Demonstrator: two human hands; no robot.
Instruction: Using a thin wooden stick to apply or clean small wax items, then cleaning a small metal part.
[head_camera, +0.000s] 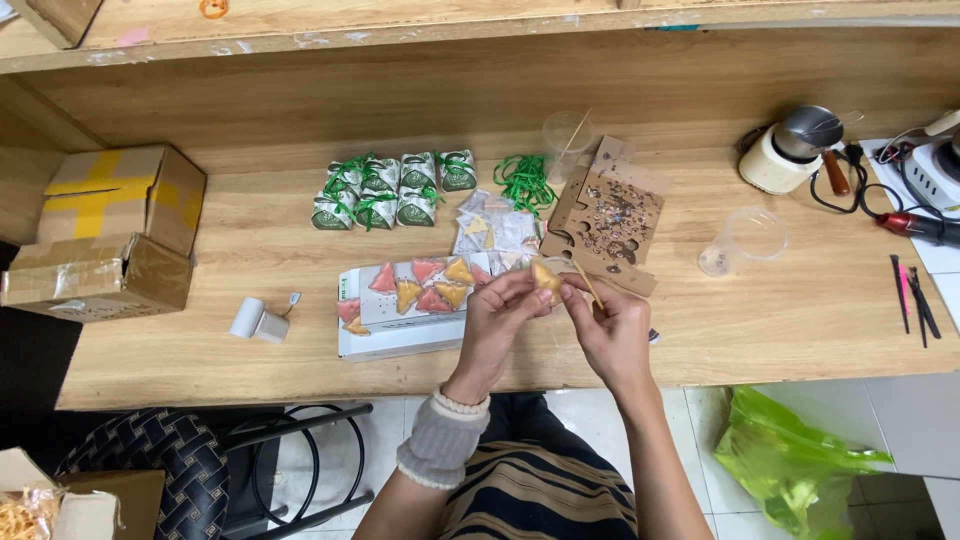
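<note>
Wooden desk under shelf, cardboard boxes, white floor tiles

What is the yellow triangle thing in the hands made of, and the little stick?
The yellow triangle, pinched by the left hand, looks waxy or soapy: smooth, solid, evenly coloured. It could be either. The stick in the right hand looks like bare wood or bamboo: thin, pale and matte.

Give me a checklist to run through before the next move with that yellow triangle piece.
1. Yellow triangle piece pinched in the left hand: ok.
2. Thin wooden stick held by the right hand: ok.
3. Stick tip touching the piece: cannot tell.
4. Other triangle pieces lying on the white tray beside the hands: ok.
5. Clear cup standing apart from the hands: ok.
</note>
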